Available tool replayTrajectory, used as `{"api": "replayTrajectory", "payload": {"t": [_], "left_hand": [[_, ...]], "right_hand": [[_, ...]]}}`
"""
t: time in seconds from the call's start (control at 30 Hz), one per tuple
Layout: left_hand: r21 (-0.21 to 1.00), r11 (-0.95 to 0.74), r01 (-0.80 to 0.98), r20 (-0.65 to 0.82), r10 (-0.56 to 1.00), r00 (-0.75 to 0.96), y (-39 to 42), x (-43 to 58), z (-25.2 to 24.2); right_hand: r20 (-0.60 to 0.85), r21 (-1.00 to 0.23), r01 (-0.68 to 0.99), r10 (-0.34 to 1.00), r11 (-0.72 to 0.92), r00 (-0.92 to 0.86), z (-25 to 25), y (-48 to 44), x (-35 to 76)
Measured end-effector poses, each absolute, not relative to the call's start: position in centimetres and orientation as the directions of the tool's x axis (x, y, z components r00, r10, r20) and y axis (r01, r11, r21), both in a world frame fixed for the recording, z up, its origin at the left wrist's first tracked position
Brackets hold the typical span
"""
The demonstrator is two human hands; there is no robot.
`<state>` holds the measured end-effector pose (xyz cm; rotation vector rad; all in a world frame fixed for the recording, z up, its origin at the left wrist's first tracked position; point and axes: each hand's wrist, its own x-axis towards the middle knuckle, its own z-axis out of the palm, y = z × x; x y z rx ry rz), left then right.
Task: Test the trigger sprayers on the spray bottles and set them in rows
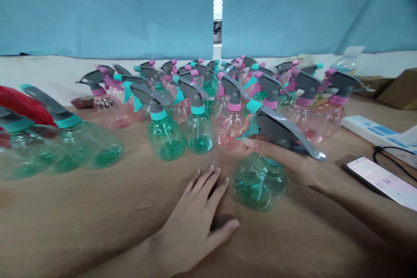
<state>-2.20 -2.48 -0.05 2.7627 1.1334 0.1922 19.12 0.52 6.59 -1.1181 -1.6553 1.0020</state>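
My right hand (286,158) is wrapped around the neck of a green spray bottle (257,186), below its grey trigger head with a teal nozzle. The bottle is close to upright, at or just above the table; contact with the wood cannot be made out. My left hand (202,213) lies palm down on the tabletop to the left of that bottle, fingers stretched out and holding nothing. Just beyond my hands stand a green spray bottle (199,132) with a teal collar and a pink spray bottle (230,126) with a pink collar.
Several more pink and green spray bottles crowd the back of the wooden table (114,208). Leaning green bottles (100,145) are at the left by a red object (26,100). At the right lie a phone (381,178), a white power strip (374,128) and a black cable (387,152).
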Motion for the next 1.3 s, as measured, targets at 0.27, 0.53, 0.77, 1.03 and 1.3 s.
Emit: {"api": "replayTrajectory", "payload": {"t": [0.27,0.53,0.77,1.03,1.3], "left_hand": [[0.191,-0.708,0.680,0.081,0.701,0.708,-2.6,-2.3,0.1],[0.184,-0.708,0.682,0.079,0.702,0.707,-2.6,-2.3,0.1],[0.174,-0.715,0.677,0.079,0.696,0.714,-2.6,-2.2,0.0],[0.185,-0.713,0.676,0.084,0.697,0.712,-2.6,-2.2,0.1],[0.194,-0.709,0.678,0.075,0.700,0.710,-2.6,-2.3,0.0]], "right_hand": [[0.276,-0.909,0.252,0.933,0.331,-0.232,5.0,0.9,20.4],[0.308,-0.887,0.283,0.924,0.366,-0.227,7.1,0.3,19.3],[0.315,-0.894,0.252,0.920,0.370,-0.232,8.1,0.1,18.5],[0.311,-0.909,0.204,0.917,0.364,-0.250,7.8,0.3,18.5],[0.308,-0.921,0.167,0.919,0.353,-0.247,7.4,0.4,18.4]]}}
